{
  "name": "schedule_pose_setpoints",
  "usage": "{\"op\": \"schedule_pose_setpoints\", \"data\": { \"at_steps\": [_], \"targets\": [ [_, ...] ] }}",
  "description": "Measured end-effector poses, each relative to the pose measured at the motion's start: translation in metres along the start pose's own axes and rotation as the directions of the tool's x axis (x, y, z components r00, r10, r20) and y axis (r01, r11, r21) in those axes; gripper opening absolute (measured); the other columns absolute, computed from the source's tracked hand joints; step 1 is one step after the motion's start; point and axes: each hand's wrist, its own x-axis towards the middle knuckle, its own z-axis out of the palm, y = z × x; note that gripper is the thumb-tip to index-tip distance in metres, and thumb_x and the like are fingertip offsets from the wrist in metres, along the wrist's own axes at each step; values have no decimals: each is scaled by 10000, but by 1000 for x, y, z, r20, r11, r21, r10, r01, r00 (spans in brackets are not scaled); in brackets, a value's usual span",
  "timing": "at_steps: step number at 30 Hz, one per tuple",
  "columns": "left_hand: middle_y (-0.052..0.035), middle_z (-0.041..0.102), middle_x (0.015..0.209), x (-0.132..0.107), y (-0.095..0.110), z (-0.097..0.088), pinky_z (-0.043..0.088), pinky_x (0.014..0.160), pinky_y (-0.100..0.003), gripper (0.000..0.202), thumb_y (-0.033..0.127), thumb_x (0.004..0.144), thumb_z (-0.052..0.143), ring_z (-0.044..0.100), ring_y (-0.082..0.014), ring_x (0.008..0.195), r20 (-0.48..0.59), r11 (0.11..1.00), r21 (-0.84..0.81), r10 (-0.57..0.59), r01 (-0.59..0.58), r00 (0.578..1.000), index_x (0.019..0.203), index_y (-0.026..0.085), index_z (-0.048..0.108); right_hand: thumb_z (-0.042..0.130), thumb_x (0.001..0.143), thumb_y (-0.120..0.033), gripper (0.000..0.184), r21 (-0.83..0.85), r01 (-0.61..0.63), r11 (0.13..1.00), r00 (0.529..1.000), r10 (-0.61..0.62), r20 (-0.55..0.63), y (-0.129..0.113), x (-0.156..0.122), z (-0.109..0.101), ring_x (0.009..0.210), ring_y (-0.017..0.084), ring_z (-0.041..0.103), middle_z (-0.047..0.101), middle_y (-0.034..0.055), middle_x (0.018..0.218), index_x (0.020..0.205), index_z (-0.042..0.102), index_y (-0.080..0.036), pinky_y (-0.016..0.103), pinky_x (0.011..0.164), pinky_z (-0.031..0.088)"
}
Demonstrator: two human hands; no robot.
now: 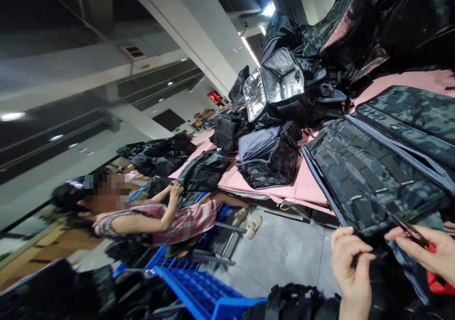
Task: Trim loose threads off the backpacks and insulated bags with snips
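A camouflage bag panel (377, 173) with rows of webbing lies spread on the pink-covered table at the right. By its lower edge, my left hand (351, 268) is closed in a pinch; a small dark tip pokes out at the fingers, too unclear to name. My right hand (419, 249) is wrapped round red-handled scissors (414, 233), whose blades point up and left toward the bag. Part of the red handle shows below the palm. Dark and bluish fabric hangs beneath both hands.
Opened bags, one with a silver lining (284, 76), pile up along the pink table (273, 192). A co-worker (142, 220) handles a dark bag at the left. Blue crates (202, 287) and more dark bags fill the bottom, beside the grey floor (284, 249).
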Motion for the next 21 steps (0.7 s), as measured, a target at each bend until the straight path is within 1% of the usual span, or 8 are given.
{"op": "schedule_pose_setpoints", "data": {
  "at_steps": [1, 3, 10, 14, 16, 18, 20, 21],
  "targets": [
    [10, 625, 677, -1, -1, 0, 467, 876, -369, 86, 146, 803, 625, 581, -164, 782, 14, 1000, 9, 16, -16, 1000, 788, 226, 649, 674, 727, -607, 437, 38, -13, 999, 999, 12, 36, -6, -1, 4, 906, 240, 634, 696, 63, 928, 891, 730, -207, 294, 868, 502],
    [13, 623, 683, -1, -2, 0, 466, 877, -372, 78, 150, 810, 622, 582, -157, 761, 35, 999, 29, 43, -44, 998, 797, 225, 639, 700, 710, -586, 402, 97, -35, 995, 993, 23, 116, -15, 0, 7, 924, 244, 625, 696, 57, 924, 864, 733, -216, 300, 885, 488],
    [30, 632, 705, 2, -2, -2, 464, 882, -365, 123, 107, 819, 578, 590, -122, 693, 116, 992, 0, 127, -128, 985, 826, 222, 622, 724, 708, -518, 334, 106, -47, 993, 947, 10, 322, -20, 7, 6, 742, 172, 577, 631, 18, 741, 768, 693, -190, 250, 749, 467],
    [23, 647, 709, 3, -4, -4, 472, 865, -364, 104, 125, 831, 573, 606, -123, 688, 134, 987, -30, 158, -155, 978, 832, 218, 618, 705, 738, -521, 378, 144, -71, 987, 925, 11, 380, -19, 9, 11, 610, 93, 437, 498, -18, 654, 725, 612, -155, 199, 619, 401],
    [13, 655, 711, 2, -6, -4, 473, 859, -370, 82, 153, 847, 569, 613, -129, 691, 143, 986, -27, 167, -165, 975, 835, 218, 617, 691, 754, -543, 412, 164, -125, 979, 907, 46, 418, -17, 5, 17, 524, 57, 303, 387, -48, 613, 738, 554, -155, 180, 500, 310],
    [7, 666, 709, 0, -8, -5, 473, 848, -373, 89, 171, 864, 550, 614, -132, 683, 151, 986, -29, 166, -164, 974, 825, 221, 613, 681, 763, -567, 433, 215, -231, 949, 885, 113, 452, -14, -1, 23, 475, 40, 187, 276, -79, 579, 769, 504, -171, 180, 430, 192],
    [5, 670, 693, -3, -11, -5, 469, 841, -378, 117, 183, 878, 526, 611, -134, 674, 137, 988, -50, 151, -145, 979, 806, 225, 608, 647, 791, -588, 429, 316, -370, 873, 859, 192, 475, -10, -8, 27, 451, 36, 118, 196, -99, 555, 815, 488, -190, 186, 415, 121],
    [2, 669, 684, -5, -12, -5, 468, 837, -381, 133, 193, 884, 514, 611, -140, 683, 115, 990, -66, 134, -127, 984, 795, 226, 607, 630, 802, -598, 428, 372, -429, 823, 844, 217, 491, -8, -10, 28, 446, 33, 104, 207, -99, 558, 841, 495, -195, 188, 413, 111]
  ]
}}
